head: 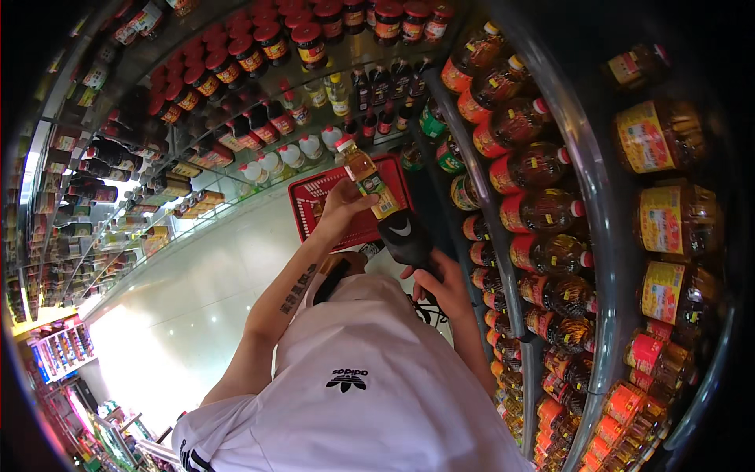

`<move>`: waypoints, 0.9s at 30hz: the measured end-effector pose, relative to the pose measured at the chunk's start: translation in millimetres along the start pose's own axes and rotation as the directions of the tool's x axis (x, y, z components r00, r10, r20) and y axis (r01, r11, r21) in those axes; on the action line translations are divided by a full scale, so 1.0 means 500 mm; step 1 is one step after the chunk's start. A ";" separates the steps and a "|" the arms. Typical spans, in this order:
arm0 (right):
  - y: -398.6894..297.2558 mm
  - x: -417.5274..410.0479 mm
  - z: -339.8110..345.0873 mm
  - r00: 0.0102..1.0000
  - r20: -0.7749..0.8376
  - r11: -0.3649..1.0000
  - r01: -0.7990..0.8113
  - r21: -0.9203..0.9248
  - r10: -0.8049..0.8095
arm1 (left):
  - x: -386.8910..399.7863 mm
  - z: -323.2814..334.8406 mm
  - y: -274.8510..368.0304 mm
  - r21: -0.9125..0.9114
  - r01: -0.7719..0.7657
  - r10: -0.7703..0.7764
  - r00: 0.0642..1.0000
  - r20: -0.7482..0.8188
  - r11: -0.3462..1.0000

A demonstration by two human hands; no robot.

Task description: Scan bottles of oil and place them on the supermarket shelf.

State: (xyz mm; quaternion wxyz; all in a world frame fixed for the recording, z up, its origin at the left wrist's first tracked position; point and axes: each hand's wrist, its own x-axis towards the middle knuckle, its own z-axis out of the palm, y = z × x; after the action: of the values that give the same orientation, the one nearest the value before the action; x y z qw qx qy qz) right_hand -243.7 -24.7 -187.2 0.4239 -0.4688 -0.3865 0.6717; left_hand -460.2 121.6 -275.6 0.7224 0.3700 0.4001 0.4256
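Observation:
My left hand (pixel 348 207) holds a clear bottle of yellow liquid (pixel 364 171) with a red-and-white cap, tilted with its cap away from me. My thumb lies on its label. My right hand (pixel 441 283) grips the handle of a black handheld device (pixel 406 239), which looks like a barcode scanner. The device's wide end is at the bottle's base; whether they touch is unclear. Behind the bottle and beyond my hands, a red plastic shopping basket (pixel 304 192) stands on the floor, partly hidden. Something small and amber shows inside it.
Shelves of large oil bottles (pixel 545 209) with metal rails (pixel 581 141) rise close on my right. Glass shelves ahead hold red-lidded jars (pixel 309 44), dark sauce bottles (pixel 380 82) and white-capped containers (pixel 291 154). More bottles (pixel 115 154) line the left. Pale tiled floor (pixel 224 253) reflects bright light.

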 end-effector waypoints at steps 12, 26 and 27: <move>0.007 -0.125 -0.042 0.962 -0.214 0.985 0.171 -0.012 -0.170 | 0.014 0.119 0.062 0.179 -0.073 0.053 0.992 0.112 0.981; 0.027 -0.237 -0.054 0.814 -0.545 0.963 0.266 0.043 -0.200 | 0.286 0.548 0.449 0.266 -0.705 0.528 0.683 0.505 0.658; 0.026 -0.243 -0.052 0.803 -0.560 0.961 0.272 0.039 -0.204 | 0.304 0.588 0.455 0.326 -0.778 0.606 0.625 0.492 0.537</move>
State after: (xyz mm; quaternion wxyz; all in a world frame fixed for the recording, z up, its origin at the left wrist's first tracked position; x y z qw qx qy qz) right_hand -197.3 -139.3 -169.4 0.6249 -0.5640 -0.2636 0.4711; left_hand -221.8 286.0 2.8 0.4185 0.7396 0.1918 0.4910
